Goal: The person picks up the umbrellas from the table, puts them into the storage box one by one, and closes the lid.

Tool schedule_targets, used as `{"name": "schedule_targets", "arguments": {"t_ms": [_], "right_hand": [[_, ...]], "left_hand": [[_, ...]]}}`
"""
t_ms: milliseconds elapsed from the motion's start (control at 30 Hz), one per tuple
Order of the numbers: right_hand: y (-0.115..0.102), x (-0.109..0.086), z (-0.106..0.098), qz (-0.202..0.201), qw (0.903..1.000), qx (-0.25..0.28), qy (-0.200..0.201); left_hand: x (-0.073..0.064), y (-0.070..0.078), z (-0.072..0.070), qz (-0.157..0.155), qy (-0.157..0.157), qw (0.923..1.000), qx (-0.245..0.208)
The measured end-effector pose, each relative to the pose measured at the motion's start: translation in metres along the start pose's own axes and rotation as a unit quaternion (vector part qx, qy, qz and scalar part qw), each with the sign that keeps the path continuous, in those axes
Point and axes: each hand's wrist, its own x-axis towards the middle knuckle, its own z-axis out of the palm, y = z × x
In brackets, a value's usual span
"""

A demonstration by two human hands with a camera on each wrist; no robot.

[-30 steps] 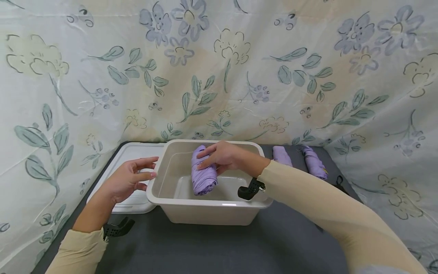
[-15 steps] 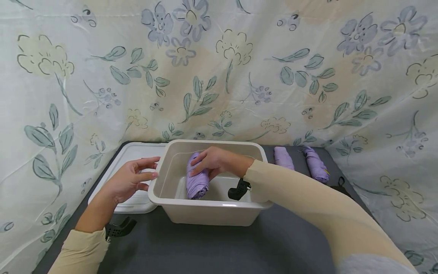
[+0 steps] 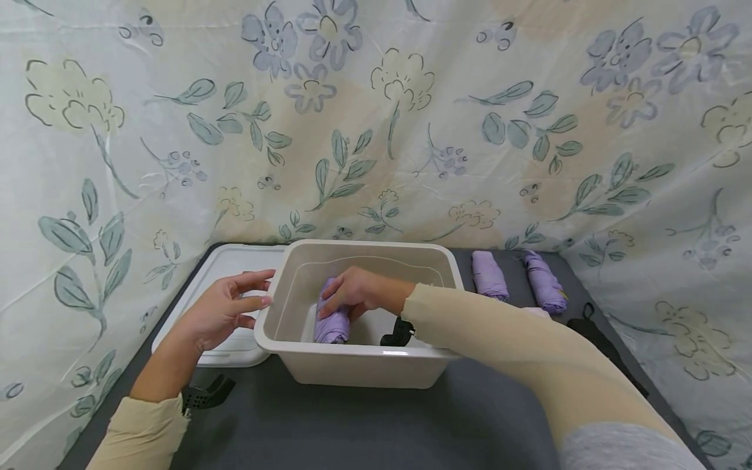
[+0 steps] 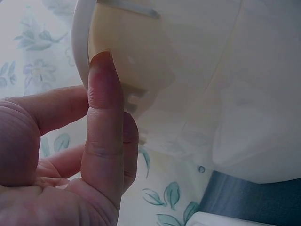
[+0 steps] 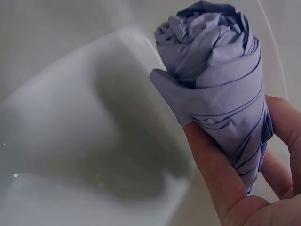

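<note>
A beige plastic bin (image 3: 364, 369) stands upright in the middle of the table. My right hand (image 3: 358, 290) reaches inside it and grips a rolled-up purple cloth (image 3: 332, 325), low near the bin's left wall. In the right wrist view, the thumb and fingers close around the narrower end of the purple roll (image 5: 216, 89); its bunched end points away from the palm. My left hand (image 3: 226, 310) touches the bin's left rim with its fingertips, the fingers fairly straight. In the left wrist view, one finger (image 4: 104, 127) lies against the bin wall (image 4: 188, 80) just below the rim.
A white lid (image 3: 235, 349) lies flat left of the bin, under my left hand. Right of the bin lie two more purple rolls, one nearer (image 3: 489, 275) and one farther (image 3: 545, 282). A black strapped item (image 3: 605, 343) is partly hidden behind my right sleeve. A floral curtain (image 3: 376, 130) hangs behind.
My right hand has moved left and lower into the bin with the rolled purple cloth. The left hand has stayed at the rim.
</note>
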Motion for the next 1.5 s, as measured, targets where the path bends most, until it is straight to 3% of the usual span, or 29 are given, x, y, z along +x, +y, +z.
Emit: {"name": "schedule_targets", "arguments": {"t_ms": [300,1033,1233,1500], "right_hand": [[-0.002,0.005,0.010,-0.015,0.9995,-0.027,0.011],[0.001,0.020,0.025,0.013,0.9996,-0.022,-0.014],[-0.004,0.017,0.024,0.047,0.9972,-0.057,-0.010],[-0.006,0.018,0.023,0.100,0.9916,-0.067,-0.047]], "left_hand": [[0.000,0.001,0.000,0.002,0.004,1.0000,0.004],[0.000,-0.001,0.000,0.004,-0.003,0.9999,-0.010],[0.001,-0.001,-0.001,0.006,-0.006,0.9999,-0.011],[0.001,-0.001,-0.001,0.003,-0.001,1.0000,-0.008]]}}
